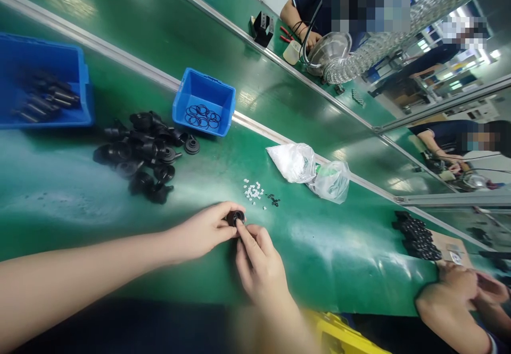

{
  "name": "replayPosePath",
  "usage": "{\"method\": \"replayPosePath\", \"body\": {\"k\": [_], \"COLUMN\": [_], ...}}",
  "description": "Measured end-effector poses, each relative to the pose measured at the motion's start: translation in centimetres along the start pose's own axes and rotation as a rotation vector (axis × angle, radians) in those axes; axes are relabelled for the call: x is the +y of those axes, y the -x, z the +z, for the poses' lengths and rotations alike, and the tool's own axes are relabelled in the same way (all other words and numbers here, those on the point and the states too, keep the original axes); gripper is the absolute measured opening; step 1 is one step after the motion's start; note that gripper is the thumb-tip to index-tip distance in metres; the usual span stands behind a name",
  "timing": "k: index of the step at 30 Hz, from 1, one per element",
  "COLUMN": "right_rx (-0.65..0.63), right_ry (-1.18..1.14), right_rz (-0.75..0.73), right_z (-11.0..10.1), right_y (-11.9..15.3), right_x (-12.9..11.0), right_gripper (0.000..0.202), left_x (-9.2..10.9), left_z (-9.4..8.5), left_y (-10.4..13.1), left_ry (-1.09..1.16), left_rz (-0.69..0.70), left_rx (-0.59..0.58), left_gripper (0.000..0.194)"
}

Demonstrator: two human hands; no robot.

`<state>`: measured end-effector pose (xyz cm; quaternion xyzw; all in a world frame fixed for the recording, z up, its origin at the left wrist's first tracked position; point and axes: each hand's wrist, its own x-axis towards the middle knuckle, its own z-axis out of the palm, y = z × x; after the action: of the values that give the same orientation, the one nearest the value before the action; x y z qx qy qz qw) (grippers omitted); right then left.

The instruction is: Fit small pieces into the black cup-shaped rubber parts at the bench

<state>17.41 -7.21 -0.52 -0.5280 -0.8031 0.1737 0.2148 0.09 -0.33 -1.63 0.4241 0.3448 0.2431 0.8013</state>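
My left hand point(205, 232) is closed round a small black round plastic part point(235, 217), its hollow open end facing up. Against that opening presses the index fingertip of my right hand point(257, 261), the other fingers curled; whether a small piece sits under the fingertip is hidden. Just beyond my hands lie a scatter of small white pieces point(254, 190) and a little group of tiny black rings point(273, 199). To the left is a heap of black funnel-like plastic parts point(146, 149), with one ribbed round part point(192, 145) at its edge.
A small blue bin point(229, 110) holds black O-rings point(203, 117); a larger blue bin point(85, 96) holds black cylinders. Two clear plastic bags point(293, 162) lie against the metal rail. At right are a co-worker's hands point(459, 285) and stacked black parts point(417, 235). Another person works across the bench.
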Motion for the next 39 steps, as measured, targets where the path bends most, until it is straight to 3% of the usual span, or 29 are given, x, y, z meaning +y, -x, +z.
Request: {"method": "replayPosePath", "body": {"k": [6,14,20,24,27,39], "right_rx": [-0.057,-0.158,0.055,0.170,0.242,0.258], "right_ry": [0.055,0.194,0.032,-0.063,-0.076,-0.087], "right_rz": [0.004,-0.014,-0.017,-0.009,-0.007,0.003], "right_z": [-0.2,-0.7,-0.9,-1.1,-1.2,-2.0], "right_y": [-0.2,-0.3,-0.1,0.1,0.2,0.3], "right_x": [-0.1,-0.5,-0.4,-0.3,-0.3,0.4], "right_gripper": [0.051,0.048,0.049,0.048,0.048,0.045], "left_x": [-0.3,0.0,0.4,1.5,2.1,2.7], "left_z": [-0.1,0.1,0.2,0.6,0.9,1.2], "left_y": [0.1,0.1,0.1,0.3,0.4,0.4], "left_ry": [-0.039,-0.292,-0.013,0.187,0.206,0.146], "left_rz": [0.060,0.094,0.047,-0.010,-0.057,-0.113], "left_rx": [-0.002,0.000,-0.055,-0.066,-0.035,-0.017], "left_gripper": [0.038,0.033,0.035,0.024,0.019,0.016]}}
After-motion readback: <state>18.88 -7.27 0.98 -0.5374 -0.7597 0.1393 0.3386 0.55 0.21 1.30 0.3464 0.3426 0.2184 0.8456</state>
